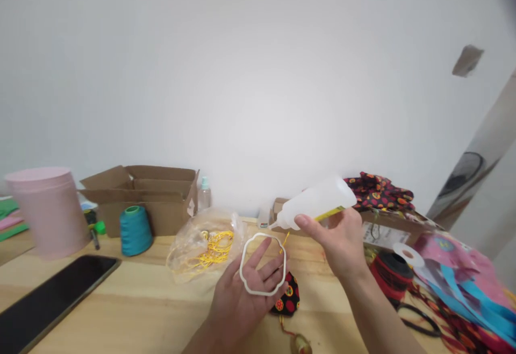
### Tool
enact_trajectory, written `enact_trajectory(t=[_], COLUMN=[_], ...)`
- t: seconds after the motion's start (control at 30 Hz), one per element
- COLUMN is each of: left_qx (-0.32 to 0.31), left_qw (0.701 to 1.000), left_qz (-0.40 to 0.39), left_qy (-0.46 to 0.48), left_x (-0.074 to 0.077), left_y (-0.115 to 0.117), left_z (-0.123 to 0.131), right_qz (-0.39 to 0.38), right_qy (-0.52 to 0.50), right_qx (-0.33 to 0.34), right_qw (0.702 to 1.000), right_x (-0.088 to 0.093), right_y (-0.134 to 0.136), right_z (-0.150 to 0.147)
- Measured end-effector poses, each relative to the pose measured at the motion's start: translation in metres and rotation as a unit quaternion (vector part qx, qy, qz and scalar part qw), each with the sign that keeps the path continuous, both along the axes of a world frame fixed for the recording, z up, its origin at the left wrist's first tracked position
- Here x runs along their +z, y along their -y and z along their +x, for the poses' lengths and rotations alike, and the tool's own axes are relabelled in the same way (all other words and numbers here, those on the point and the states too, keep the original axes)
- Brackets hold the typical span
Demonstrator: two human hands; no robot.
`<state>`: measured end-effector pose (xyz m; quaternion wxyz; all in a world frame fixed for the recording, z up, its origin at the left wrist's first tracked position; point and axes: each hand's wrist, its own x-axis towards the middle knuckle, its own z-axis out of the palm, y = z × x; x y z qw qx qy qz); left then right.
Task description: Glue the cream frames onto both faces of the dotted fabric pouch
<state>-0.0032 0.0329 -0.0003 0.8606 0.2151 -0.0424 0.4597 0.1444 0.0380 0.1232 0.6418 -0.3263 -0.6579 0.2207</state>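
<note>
My left hand (252,289) is palm up, its fingers spread, carrying a thin white scalloped frame (241,268) that lies across the palm and fingers. In my right hand (342,241) is a translucent white squeeze bottle (310,200) with a yellow label, gripped around its body. The bottle tilts down to the left, its narrow nozzle close to the frame's upper right edge; whether they touch I cannot tell. Partly hidden behind my left fingers is a black patterned fabric piece (291,296) with yellow cord and a bead-like pendant (300,344) below it.
To the left are a dark phone (52,300), a pink canister (48,214), a teal thread cone (135,231) and an open cardboard box (157,209). A plastic bag (185,252) holds yellow cord. Right: patterned fabric (379,192), thread spool (391,273), blue ribbons (471,295).
</note>
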Motion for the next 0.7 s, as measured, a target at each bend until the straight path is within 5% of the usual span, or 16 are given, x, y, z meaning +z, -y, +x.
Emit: enact_trajectory(t=[0.2,0.7], left_qx=[-0.001,0.005], left_qw=[0.999,0.999], left_qz=[0.013,-0.023], left_qy=[0.049,0.045], left_x=[-0.002,-0.001], left_y=[-0.003,-0.001], left_z=[-0.001,0.0], right_qz=[-0.022,-0.075], right_qy=[0.014,-0.076], right_qx=[-0.054,-0.026], right_qw=[0.998,0.994], right_x=[-0.007,-0.023], right_y=[-0.008,-0.025], right_z=[-0.011,-0.008])
